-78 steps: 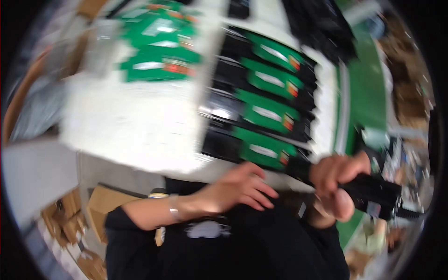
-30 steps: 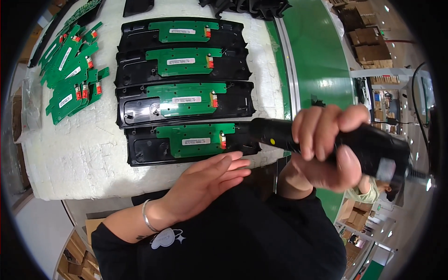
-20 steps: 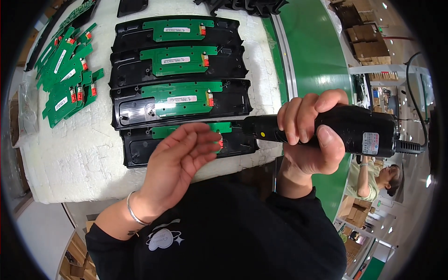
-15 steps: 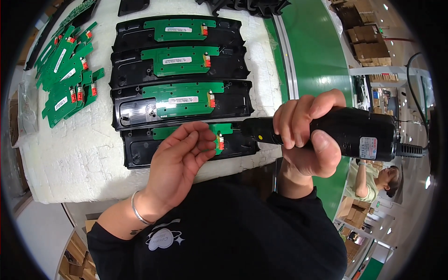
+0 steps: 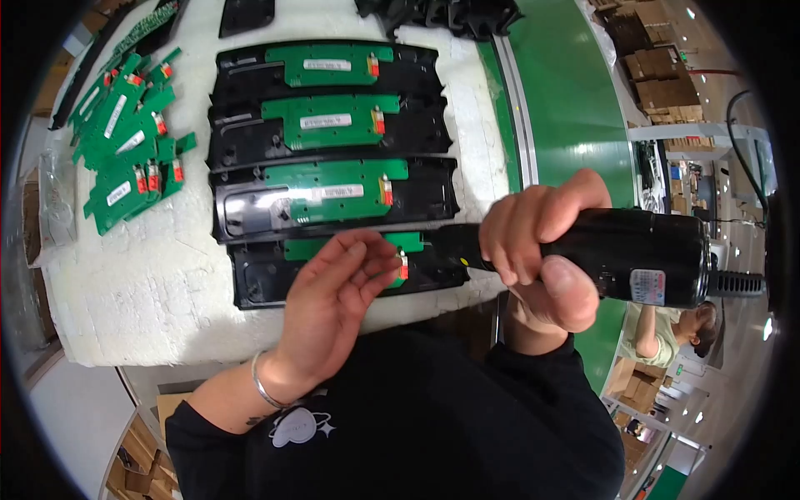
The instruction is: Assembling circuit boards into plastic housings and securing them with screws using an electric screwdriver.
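Note:
My right hand grips a black electric screwdriver, held nearly level with its nose pointing left. The bit end comes to the right end of a green circuit board in the nearest black plastic panel; whether it touches is too small to tell. Over that same board hovers my left hand, fingers curled and thumb against the forefinger. What it pinches, if anything, I cannot make out, and it hides much of the board. Beyond lie three similar panels, each with a green board carrying a red-and-white connector.
Loose green boards lie heaped at the left on the white foam-topped table. Black plastic parts sit at the far edge. A green surface with a metal rail runs along the right. Another person is in the right background.
The panels and boards sit slightly lower and further right in view. The screwdriver's rear end has dipped a little. Both hands keep their grip and stay over the nearest panel.

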### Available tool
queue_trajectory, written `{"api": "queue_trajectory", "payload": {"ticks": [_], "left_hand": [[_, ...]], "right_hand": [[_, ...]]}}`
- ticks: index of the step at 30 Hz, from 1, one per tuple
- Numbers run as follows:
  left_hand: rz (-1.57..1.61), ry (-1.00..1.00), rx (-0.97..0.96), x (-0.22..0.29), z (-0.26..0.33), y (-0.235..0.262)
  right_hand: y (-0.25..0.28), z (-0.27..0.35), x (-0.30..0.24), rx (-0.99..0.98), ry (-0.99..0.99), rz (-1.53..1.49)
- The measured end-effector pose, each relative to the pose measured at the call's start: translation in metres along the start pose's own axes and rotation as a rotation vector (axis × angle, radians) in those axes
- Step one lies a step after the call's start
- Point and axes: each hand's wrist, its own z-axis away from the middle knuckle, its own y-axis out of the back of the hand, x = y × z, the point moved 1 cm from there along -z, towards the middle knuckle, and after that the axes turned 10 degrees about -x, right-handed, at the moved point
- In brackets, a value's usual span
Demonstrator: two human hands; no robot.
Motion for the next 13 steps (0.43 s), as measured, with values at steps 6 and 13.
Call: {"api": "queue_trajectory", "payload": {"ticks": [6,13], "left_hand": [[0.11,0.098,-0.004,0.009,0.003,-0.004],[-0.056,-0.121,-0.072,0.113,0.048,-0.001]], "right_hand": [[0.036,-0.024,-0.03,0.113,0.058,-0.158],[0.111,-0.039,0.032,0.293,-0.667,0.033]]}}
